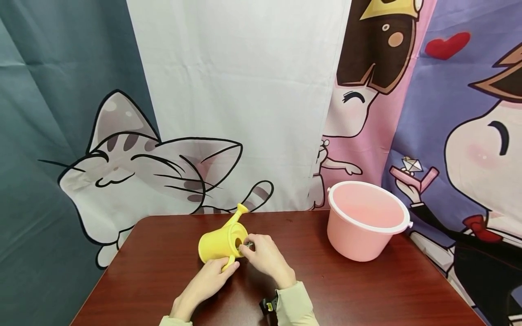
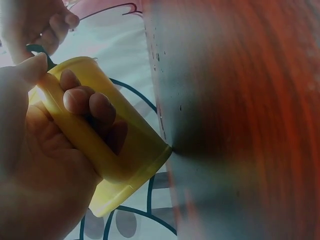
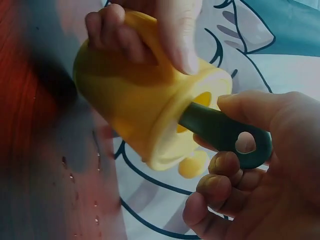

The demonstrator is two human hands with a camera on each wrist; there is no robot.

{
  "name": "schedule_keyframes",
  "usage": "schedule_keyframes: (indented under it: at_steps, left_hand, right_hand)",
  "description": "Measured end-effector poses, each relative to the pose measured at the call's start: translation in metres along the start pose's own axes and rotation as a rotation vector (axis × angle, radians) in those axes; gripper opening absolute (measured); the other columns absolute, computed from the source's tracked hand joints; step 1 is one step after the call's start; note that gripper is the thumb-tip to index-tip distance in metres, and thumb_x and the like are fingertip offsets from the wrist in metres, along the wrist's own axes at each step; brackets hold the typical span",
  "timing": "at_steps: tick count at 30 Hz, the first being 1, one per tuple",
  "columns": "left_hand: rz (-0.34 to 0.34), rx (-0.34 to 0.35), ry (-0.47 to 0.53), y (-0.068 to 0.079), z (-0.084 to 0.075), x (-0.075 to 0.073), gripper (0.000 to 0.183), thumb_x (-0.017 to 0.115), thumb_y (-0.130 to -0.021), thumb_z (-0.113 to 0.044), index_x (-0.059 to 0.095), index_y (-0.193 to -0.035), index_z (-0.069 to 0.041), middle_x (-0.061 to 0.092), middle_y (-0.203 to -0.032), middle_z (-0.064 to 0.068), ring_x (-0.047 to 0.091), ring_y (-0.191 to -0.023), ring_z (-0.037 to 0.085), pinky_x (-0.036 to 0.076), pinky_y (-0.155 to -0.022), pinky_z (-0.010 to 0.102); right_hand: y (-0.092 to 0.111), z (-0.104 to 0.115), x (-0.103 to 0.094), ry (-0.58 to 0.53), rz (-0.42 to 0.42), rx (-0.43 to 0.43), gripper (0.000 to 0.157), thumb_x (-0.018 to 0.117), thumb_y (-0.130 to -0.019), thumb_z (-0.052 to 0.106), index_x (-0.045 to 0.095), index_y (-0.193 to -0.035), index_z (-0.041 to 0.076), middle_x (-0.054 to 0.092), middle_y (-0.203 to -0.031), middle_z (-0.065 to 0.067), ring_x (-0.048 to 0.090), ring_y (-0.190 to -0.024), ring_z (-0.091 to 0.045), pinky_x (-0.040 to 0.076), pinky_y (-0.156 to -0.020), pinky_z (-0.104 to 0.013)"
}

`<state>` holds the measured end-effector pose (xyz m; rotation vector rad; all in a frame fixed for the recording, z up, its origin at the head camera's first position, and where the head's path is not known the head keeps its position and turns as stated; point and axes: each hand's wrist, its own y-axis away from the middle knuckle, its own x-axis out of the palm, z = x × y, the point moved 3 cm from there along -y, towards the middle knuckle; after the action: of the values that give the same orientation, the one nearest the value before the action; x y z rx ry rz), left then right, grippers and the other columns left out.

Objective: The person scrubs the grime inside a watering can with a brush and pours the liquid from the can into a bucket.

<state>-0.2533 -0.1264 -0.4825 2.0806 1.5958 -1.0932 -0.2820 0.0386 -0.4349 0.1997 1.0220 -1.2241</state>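
Observation:
A yellow toy watering can is tipped on its side over the table, its spout pointing up and away and its opening facing right. My left hand grips its handle, with the fingers curled round it in the left wrist view. With thumb and fingers, my right hand pinches a dark green flat handle that has a round hole near its end. The other end of this green-handled tool goes through the can's opening and is hidden inside, so its kind cannot be told.
A pink bucket with a white rim stands at the right back of the brown wooden table. Small droplets or specks dot the tabletop. Behind the table hangs a cartoon-printed curtain.

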Motion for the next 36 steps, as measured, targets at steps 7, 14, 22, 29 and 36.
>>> schedule_keyframes:
  at_steps: [7,14,22,29,36]
  left_hand:
    - [0.014,0.011,0.011,0.001,-0.003,0.0,0.037,0.044,-0.088,-0.046,0.043,-0.061,-0.021,0.034,-0.054,-0.011,0.032,-0.046,0.002,0.031,-0.045,0.019]
    - [0.02,-0.019,0.003,0.001,-0.001,0.001,0.035,0.045,-0.088,-0.044,0.043,-0.061,-0.022,0.035,-0.054,-0.011,0.033,-0.047,0.003,0.032,-0.046,0.019]
    - [0.025,-0.033,0.013,0.001,-0.001,0.002,0.037,0.043,-0.088,-0.047,0.043,-0.062,-0.021,0.034,-0.053,-0.01,0.032,-0.046,0.004,0.031,-0.046,0.019]
    - [0.001,-0.019,0.007,0.0,-0.004,0.001,0.036,0.046,-0.088,-0.044,0.042,-0.061,-0.021,0.033,-0.053,-0.011,0.03,-0.046,0.002,0.03,-0.045,0.018]
    - [-0.009,0.009,-0.009,0.001,-0.003,0.002,0.038,0.044,-0.088,-0.045,0.042,-0.061,-0.02,0.033,-0.053,-0.011,0.029,-0.046,0.001,0.029,-0.044,0.018]
  right_hand:
    - [0.002,0.002,-0.013,-0.009,-0.013,-0.007,0.006,0.059,-0.08,0.024,0.062,-0.078,0.019,0.054,-0.069,0.014,0.049,-0.059,-0.003,0.041,-0.051,-0.019]
    - [0.005,0.003,-0.023,-0.042,-0.006,0.004,0.007,0.057,-0.081,0.022,0.061,-0.077,0.018,0.054,-0.066,0.013,0.05,-0.054,-0.001,0.042,-0.048,-0.019]
    - [0.006,0.005,-0.031,-0.055,-0.022,-0.009,0.008,0.054,-0.082,0.021,0.06,-0.077,0.018,0.053,-0.063,0.012,0.049,-0.047,0.001,0.041,-0.045,-0.02]
    - [0.006,0.009,-0.034,-0.044,-0.018,0.002,0.008,0.054,-0.082,0.02,0.059,-0.077,0.017,0.053,-0.061,0.012,0.049,-0.047,-0.001,0.041,-0.046,-0.02]
    - [0.006,0.012,-0.03,0.004,-0.052,-0.028,0.006,0.056,-0.08,0.018,0.059,-0.074,0.019,0.052,-0.063,0.013,0.047,-0.055,-0.004,0.039,-0.048,-0.019]
